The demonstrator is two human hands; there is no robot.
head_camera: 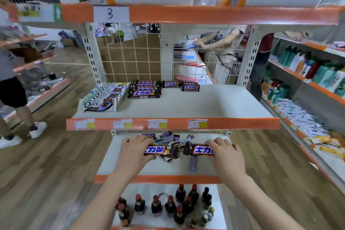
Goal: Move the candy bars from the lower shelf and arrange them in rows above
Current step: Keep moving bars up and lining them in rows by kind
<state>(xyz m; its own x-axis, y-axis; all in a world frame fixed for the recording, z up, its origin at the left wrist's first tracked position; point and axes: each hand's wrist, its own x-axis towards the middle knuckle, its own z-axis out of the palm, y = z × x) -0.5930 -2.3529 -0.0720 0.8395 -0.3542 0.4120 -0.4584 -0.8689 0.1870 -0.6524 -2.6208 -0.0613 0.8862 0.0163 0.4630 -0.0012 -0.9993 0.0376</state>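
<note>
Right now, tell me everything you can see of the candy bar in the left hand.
The candy bar is a long, flat pack in a glossy dark brown wrapper, with a blue and white label bearing large characters edged in red. It lies lengthwise, roughly level, just above the lower shelf. The left hand grips its left end, fingers curled over the top edge and the thumb beneath. Its crimped right end sticks out free, over a pile of loose bars and close to the bar held by the right hand.

Handwritten "3" on a white paper tag point(111, 14) stuck to the top shelf edge. White chocolate packs point(99, 104) say "Dove". Brown candy bars point(144, 93) read "士力架". Price labels point(122, 124) too blurry.
</note>
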